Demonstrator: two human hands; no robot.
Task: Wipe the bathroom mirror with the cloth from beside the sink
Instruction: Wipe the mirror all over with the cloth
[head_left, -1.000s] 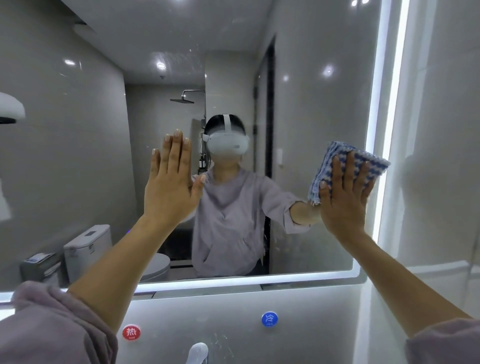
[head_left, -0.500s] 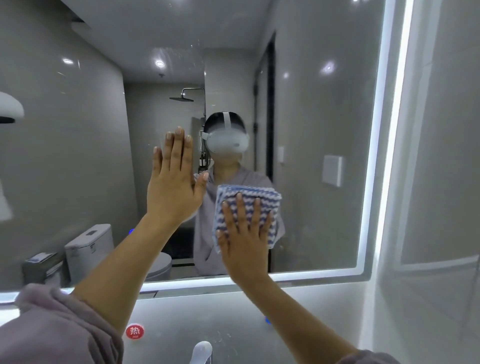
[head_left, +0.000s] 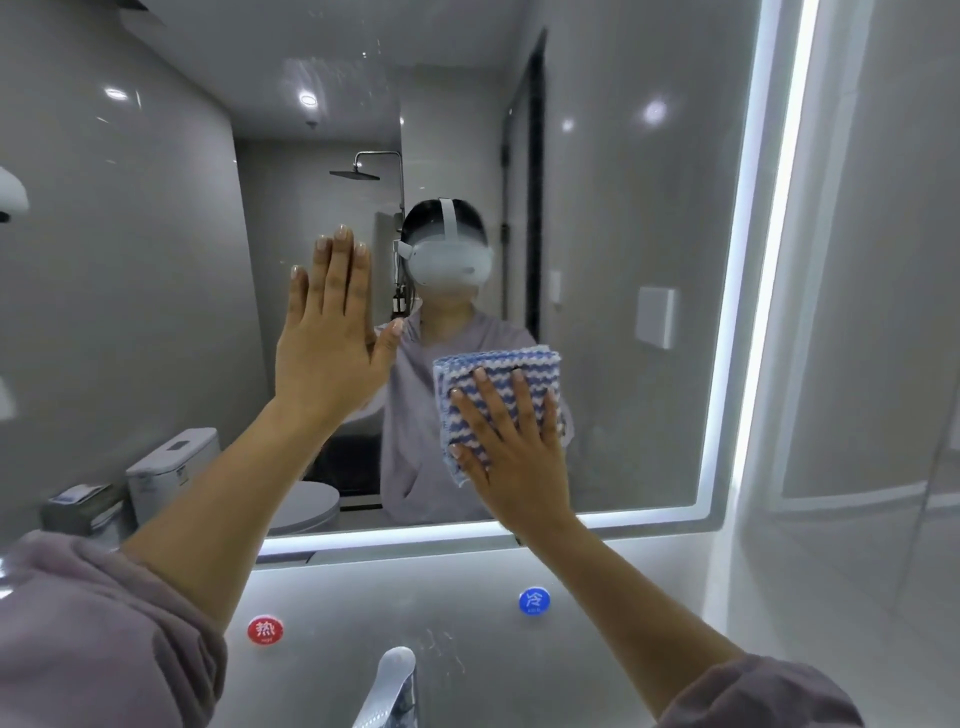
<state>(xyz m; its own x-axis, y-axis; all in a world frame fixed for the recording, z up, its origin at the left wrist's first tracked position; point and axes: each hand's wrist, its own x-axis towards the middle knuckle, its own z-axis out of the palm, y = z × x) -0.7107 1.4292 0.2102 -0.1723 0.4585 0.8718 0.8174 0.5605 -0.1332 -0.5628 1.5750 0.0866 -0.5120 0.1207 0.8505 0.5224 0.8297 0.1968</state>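
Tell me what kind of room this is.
A bathroom. A mirror with a lit edge hangs above a faucet, and its reflection shows a toilet and a shower head.

Glossy pale grey tiled wall (head_left: 872, 312) stood to my right. A bright white light strip (head_left: 415, 534) glowed ahead of me. Below it, on the smooth grey wall panel (head_left: 374, 587), I noted a round red hot-water tag (head_left: 265, 630) and a round blue cold-water tag (head_left: 534, 601), with a chrome tap (head_left: 390, 686) lower, between them. Reflected: white ceramic toilet (head_left: 174, 462), black square shower head (head_left: 355, 174), round ceiling spotlight (head_left: 308, 100).
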